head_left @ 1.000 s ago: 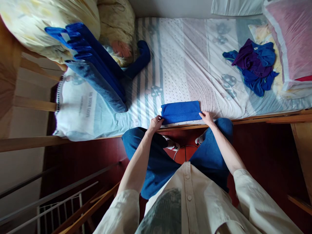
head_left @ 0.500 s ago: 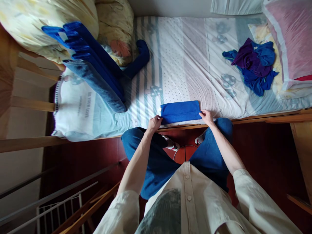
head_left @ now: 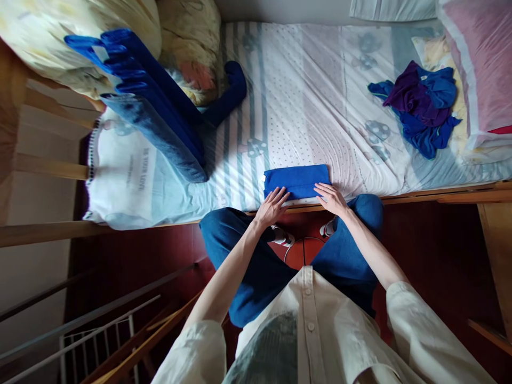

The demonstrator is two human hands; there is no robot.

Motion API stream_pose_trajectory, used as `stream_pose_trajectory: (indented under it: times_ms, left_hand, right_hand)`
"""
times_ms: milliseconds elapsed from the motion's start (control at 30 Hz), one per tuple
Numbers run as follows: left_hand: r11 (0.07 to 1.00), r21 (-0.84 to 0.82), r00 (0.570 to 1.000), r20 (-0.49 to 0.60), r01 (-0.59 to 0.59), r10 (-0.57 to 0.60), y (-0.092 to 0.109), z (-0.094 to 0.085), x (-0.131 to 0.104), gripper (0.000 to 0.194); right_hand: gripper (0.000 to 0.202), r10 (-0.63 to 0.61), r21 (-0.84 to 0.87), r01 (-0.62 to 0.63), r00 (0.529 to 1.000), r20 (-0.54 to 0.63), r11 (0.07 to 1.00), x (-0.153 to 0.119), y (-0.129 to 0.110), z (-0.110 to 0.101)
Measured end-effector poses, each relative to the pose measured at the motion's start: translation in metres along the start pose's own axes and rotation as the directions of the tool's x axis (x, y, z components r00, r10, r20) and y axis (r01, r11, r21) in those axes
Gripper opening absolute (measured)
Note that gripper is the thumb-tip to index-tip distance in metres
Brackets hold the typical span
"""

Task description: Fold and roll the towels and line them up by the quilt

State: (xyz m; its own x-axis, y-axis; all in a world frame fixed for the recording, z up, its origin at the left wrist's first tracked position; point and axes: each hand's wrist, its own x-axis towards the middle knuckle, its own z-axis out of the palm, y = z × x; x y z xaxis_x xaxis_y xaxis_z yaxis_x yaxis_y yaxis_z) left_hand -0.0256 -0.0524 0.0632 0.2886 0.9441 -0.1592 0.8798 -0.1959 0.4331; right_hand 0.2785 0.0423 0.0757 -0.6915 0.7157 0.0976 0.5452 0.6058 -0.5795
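Observation:
A blue cloth (head_left: 298, 177), folded into a flat rectangle with a small white tag at its left end, lies at the near edge of the bed. My left hand (head_left: 272, 206) rests with outstretched fingers on its lower left part. On the lower right part lie the spread fingers of my right hand (head_left: 331, 198). Both palms face down and neither hand grips the cloth. Farther left, several folded blue cloths (head_left: 160, 101) stand in a slanting row, with a greyish-blue folded piece (head_left: 156, 138) at the front.
A crumpled pile of purple and blue clothes (head_left: 424, 104) lies at the right of the bed (head_left: 304, 96), beside a pink pillow in a clear cover (head_left: 480, 69). Bulky yellowish bedding (head_left: 192, 32) fills the far left. A white metal rack (head_left: 100, 341) stands at lower left.
Both hands have let go of the cloth's near corners and moved inward. Their fingers now lie flat on the cloth.

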Motion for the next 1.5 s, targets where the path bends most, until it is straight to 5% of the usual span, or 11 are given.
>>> stream_pose_trajectory:
  times_ms: [233, 633, 900, 1100, 1300, 1500]
  left_hand:
    - [0.993, 0.075, 0.994, 0.048, 0.095, -0.099, -0.004, 0.007, 0.011, 0.064]
    - [0.986, -0.038, 0.987, 0.008, 0.162, -0.162, -0.028, 0.007, 0.018, 0.067]
    - [0.966, -0.111, 0.972, 0.057, 0.233, -0.228, -0.026, -0.012, 0.018, 0.066]
    - [0.833, -0.357, 0.894, 0.016, 0.423, -0.447, -0.025, -0.023, 0.015, 0.052]
    - [0.616, -0.602, 0.778, 0.011, 0.507, -0.629, -0.031, -0.020, 0.020, 0.046]
    - [0.554, -0.542, 0.683, 0.053, 0.632, -0.728, -0.039, -0.013, 0.028, 0.033]
  right_hand:
    - [0.063, 0.082, -0.091, -0.071, 0.989, 0.121, 0.993, 0.001, 0.010, 0.017]
    - [0.070, 0.208, -0.055, -0.206, 0.977, 0.035, 0.977, 0.007, 0.025, 0.017]
    - [0.064, 0.223, -0.019, -0.223, 0.974, 0.030, 0.975, 0.004, 0.027, 0.010]
    - [0.048, 0.349, 0.127, -0.354, 0.935, 0.059, 0.927, -0.006, 0.035, 0.001]
    - [0.034, 0.523, 0.265, -0.492, 0.850, -0.058, 0.829, 0.004, 0.049, 0.009]
    - [0.031, 0.587, 0.258, -0.546, 0.802, -0.116, 0.797, 0.008, 0.060, 0.020]
